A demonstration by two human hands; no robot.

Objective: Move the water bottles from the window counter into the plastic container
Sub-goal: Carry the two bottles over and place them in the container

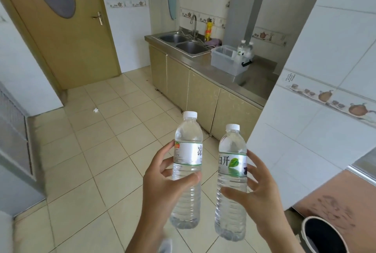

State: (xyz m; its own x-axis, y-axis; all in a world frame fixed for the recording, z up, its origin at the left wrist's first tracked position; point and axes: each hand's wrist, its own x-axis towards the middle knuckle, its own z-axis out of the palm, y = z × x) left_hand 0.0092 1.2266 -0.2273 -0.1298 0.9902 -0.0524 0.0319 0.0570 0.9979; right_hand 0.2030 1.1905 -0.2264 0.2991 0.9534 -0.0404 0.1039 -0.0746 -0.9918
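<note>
- The left hand (162, 183), low in the middle of the frame, is wrapped around a clear water bottle (187, 171), thumb across the front below the label, fingers behind.
- The right hand (258, 197) grips a second bottle (232, 183) just beside the first, apart from it; both stand upright with white caps on.
- The plastic container (225, 62) sits on the steel bench (254, 82) in the upper right of the frame, with two more bottles (245, 49) standing at its far end.
- A double sink (183, 43) with a tap, a yellow bottle (208, 29) and a purple cloth (212, 42) lie left of the container.
- A white tiled wall (315, 110) juts in at right, covering the near end of the bench.
- Tiled floor (91, 151) fills the left; a door (67, 35) stands upper left.
- A dark round bin (323, 236) shows at the lower right corner.
</note>
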